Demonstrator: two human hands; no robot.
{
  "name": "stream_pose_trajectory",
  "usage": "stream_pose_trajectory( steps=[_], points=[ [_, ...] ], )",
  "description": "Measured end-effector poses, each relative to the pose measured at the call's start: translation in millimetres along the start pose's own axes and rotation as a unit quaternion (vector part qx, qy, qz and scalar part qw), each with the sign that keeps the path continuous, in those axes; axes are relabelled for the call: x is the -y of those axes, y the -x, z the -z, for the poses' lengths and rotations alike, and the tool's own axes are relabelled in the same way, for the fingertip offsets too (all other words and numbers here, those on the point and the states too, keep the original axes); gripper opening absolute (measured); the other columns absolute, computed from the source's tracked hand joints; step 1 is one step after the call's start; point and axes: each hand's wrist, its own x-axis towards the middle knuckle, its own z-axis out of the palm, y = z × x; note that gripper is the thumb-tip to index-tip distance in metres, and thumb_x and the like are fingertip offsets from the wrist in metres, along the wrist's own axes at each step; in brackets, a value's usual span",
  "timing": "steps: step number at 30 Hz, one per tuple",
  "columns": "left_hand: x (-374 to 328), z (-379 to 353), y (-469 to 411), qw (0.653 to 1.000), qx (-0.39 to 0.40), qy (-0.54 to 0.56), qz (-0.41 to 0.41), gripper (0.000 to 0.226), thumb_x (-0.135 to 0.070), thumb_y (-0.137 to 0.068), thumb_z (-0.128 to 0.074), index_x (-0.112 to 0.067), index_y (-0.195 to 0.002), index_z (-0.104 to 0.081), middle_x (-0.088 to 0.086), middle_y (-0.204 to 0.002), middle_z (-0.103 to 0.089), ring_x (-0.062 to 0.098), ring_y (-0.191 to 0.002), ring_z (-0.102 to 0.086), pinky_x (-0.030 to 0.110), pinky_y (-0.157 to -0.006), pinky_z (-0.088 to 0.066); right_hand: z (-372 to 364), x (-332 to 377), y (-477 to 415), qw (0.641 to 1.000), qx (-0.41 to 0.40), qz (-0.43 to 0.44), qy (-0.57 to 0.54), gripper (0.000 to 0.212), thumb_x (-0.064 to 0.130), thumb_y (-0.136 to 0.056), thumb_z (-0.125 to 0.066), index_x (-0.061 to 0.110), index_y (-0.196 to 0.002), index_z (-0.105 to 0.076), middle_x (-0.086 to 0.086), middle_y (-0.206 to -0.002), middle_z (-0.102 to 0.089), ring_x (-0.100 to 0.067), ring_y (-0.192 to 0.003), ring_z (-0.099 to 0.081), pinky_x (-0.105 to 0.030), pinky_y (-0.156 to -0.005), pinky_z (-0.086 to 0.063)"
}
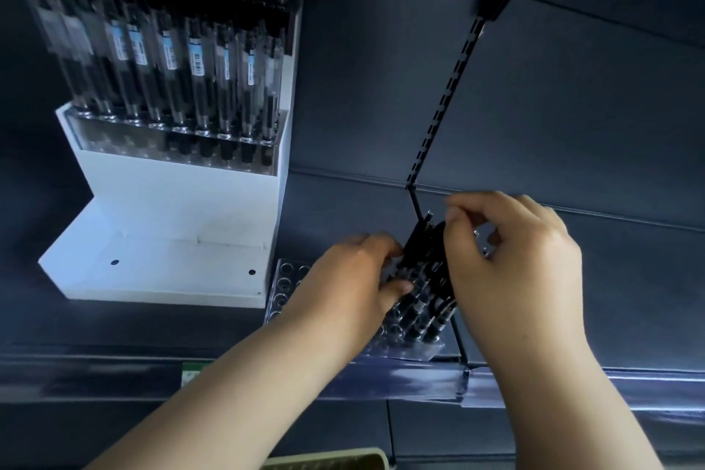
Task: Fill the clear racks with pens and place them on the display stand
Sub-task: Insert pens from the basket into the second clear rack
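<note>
On the dark shelf (572, 279), fingers (463, 208) of left hand (354, 279) and right hand (522, 259) pinch pens (423, 301).

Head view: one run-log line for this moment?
phase: filling | clear rack: partly filled | left hand: grips pens | right hand: pinches pen tops | display stand: upper rack full

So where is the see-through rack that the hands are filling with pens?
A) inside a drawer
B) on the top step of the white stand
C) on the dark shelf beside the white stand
C: the clear rack lies on the dark shelf just right of the white stand, and the left hand and right hand hold pens standing in it.
</note>
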Motion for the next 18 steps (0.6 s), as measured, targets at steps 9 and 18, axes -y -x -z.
stream_pose_trajectory(
  steps=[9, 18],
  points=[
    [-15, 53, 69, 0.959, -0.031, -0.263, -0.098, 0.023, -0.022, -0.075, -0.072, -0.011, -0.096, -0.070, 0.006, -0.087, -0.067, 0.030, -0.085, -0.063, 0.035, -0.070, -0.051, 11, 26, 52, 0.995, 0.030, 0.086, 0.029, 0.014, 0.014, -0.082, -0.061, 0.013, -0.090, -0.072, -0.004, -0.082, -0.067, -0.029, -0.077, -0.055, -0.038, -0.069, -0.047],
    [41, 41, 191, 0.911, 0.194, -0.361, 0.037, 0.034, -0.013, -0.088, -0.050, -0.020, -0.122, -0.049, 0.001, -0.115, -0.052, 0.025, -0.115, -0.046, 0.037, -0.087, -0.042, -4, 28, 149, 0.954, 0.285, 0.068, 0.068, 0.019, 0.018, -0.086, -0.059, 0.014, -0.100, -0.070, -0.005, -0.095, -0.064, -0.027, -0.094, -0.055, -0.037, -0.075, -0.050]
  ],
)
